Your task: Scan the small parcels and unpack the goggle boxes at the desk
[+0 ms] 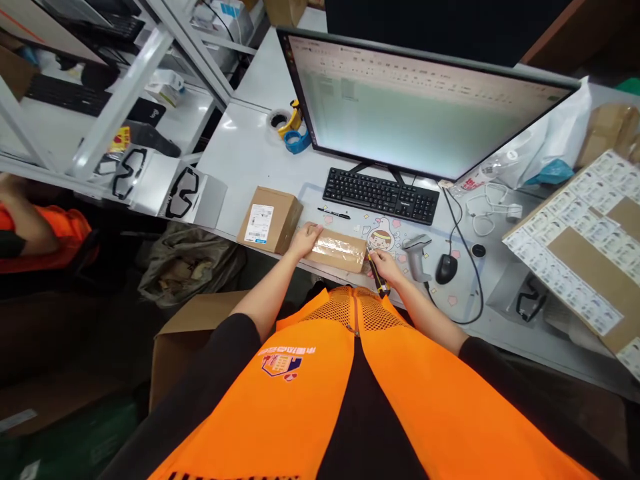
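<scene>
A long, narrow cardboard box [336, 249] with shiny clear tape along it lies at the desk's front edge. My left hand [304, 241] grips its left end, fingers over the top. At the box's right end, my right hand [385, 265] is closed around a yellow and black utility knife [379, 275]. The knife's front end is close against the box; whether the blade touches the cardboard I cannot tell. Left of my left hand stands a larger cardboard box [271, 220] with a white label.
Behind the box are a pen [334, 213], a keyboard [381, 195] and a monitor [425, 113]. On the right sit a barcode scanner [417, 257], a mouse [447, 269] and a label-covered board [590, 247]. Tape rolls [291, 127] stand back left. An open carton [200, 327] is below.
</scene>
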`<state>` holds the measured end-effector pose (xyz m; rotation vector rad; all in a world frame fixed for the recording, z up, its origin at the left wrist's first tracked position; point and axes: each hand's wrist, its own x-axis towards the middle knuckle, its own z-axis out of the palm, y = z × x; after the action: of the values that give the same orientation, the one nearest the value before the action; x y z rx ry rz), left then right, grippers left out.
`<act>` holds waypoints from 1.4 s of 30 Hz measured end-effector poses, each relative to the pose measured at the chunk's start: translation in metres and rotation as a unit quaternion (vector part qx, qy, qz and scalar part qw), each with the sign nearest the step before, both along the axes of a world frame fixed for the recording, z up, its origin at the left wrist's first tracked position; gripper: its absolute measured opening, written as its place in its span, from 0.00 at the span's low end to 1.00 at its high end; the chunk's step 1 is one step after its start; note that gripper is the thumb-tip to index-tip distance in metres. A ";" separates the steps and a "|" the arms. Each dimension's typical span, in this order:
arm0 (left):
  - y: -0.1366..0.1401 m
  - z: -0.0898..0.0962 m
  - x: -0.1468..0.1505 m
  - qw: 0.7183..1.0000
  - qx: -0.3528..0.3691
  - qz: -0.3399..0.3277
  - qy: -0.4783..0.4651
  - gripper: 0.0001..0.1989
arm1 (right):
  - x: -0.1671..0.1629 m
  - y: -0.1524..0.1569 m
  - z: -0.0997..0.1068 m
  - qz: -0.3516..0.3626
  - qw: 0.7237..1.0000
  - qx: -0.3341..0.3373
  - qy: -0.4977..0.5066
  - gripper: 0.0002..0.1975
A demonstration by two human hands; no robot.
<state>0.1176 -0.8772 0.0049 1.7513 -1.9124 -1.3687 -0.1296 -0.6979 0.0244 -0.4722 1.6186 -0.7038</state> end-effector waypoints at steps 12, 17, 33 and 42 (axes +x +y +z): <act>0.017 -0.003 0.001 0.996 -0.008 0.089 -0.007 0.14 | 0.005 0.035 -0.005 0.124 0.992 -0.008 -0.001 0.18; 0.017 -0.010 0.005 0.996 -0.010 0.083 0.023 0.13 | -0.016 0.036 0.000 0.142 0.986 -0.015 0.081 0.19; 0.045 -0.047 0.074 0.965 0.042 -0.152 0.209 0.67 | 0.132 -0.125 0.076 0.578 0.691 -0.056 0.431 0.21; 0.037 -0.053 0.074 0.956 0.024 -0.200 0.213 0.64 | 0.126 -0.099 0.065 0.537 0.694 0.010 0.480 0.19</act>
<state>0.1914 -0.8404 -0.0481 0.9919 -2.0478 -1.7629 -0.0034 -0.7967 0.0899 -1.7909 1.8291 0.6038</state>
